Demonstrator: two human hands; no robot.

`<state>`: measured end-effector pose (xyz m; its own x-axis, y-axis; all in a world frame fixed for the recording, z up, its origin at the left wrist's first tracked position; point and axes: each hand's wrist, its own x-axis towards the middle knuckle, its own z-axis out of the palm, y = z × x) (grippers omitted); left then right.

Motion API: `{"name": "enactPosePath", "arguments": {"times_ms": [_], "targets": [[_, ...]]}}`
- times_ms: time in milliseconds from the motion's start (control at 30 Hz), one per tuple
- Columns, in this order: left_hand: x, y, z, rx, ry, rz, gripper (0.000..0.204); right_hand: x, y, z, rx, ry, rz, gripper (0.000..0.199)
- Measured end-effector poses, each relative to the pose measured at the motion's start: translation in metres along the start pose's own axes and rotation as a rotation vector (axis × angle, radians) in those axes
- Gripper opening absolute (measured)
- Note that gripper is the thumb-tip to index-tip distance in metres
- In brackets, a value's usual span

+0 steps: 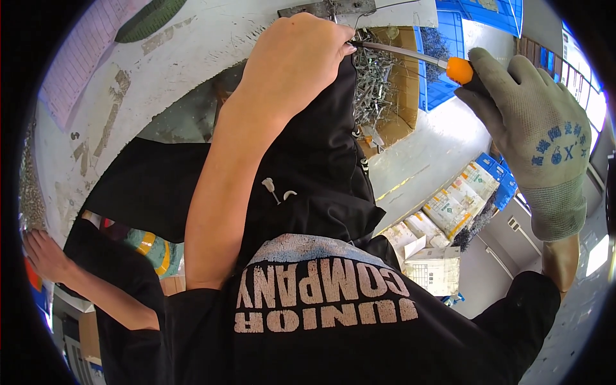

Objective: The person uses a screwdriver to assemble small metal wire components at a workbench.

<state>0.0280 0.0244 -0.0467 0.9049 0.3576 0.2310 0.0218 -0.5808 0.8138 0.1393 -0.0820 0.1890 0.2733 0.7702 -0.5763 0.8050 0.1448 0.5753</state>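
Nearest now, two small white bits [271,187] show on the black cloth [308,154]. Over on the right, the gloved right hand [539,122] has its grip wrapped round a screwdriver [457,70], blade pointing left above a cardboard box [403,96] of metal pieces [372,77]. Its tip meets the bare left hand [301,51], fingers curled, their grip hidden, can't tell! Beyond, a metal bar [350,8] at the white desk [212,32].

Screwdriver [455,69] in gloved right hand [532,125], bare left hand [300,54]
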Motion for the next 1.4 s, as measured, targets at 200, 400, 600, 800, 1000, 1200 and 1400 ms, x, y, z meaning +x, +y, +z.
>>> {"name": "enactPosePath", "arguments": {"times_ms": [200, 400, 600, 800, 1000, 1200, 1400], "targets": [[-0.004, -0.001, -0.006, 0.013, -0.004, -0.020, 0.016, 0.001, -0.005, 0.006, 0.056, 0.038, 0.041, 0.038], [-0.003, -0.001, -0.003, 0.014, -0.004, -0.019, 0.015, 0.000, -0.003, 0.005, 0.035, 0.020, 0.033, 0.038], [-0.007, -0.004, -0.009, 0.034, -0.041, -0.054, 0.015, 0.004, -0.010, 0.002, 0.008, 0.061, 0.026, 0.037], [0.002, 0.003, 0.001, -0.020, 0.004, -0.001, 0.014, -0.007, -0.014, -0.024, -0.295, 0.099, -0.116, 0.038], [-0.006, -0.002, -0.006, 0.031, 0.004, -0.047, 0.014, -0.003, -0.019, -0.026, -0.357, 0.166, -0.260, 0.044], [-0.002, 0.000, -0.005, -0.001, -0.020, -0.054, 0.014, -0.004, -0.023, -0.022, -0.435, 0.172, -0.284, 0.043], [-0.003, 0.007, -0.006, -0.066, -0.098, -0.131, 0.024, 0.000, -0.023, -0.036, -0.416, 0.110, -0.406, 0.046]]}}
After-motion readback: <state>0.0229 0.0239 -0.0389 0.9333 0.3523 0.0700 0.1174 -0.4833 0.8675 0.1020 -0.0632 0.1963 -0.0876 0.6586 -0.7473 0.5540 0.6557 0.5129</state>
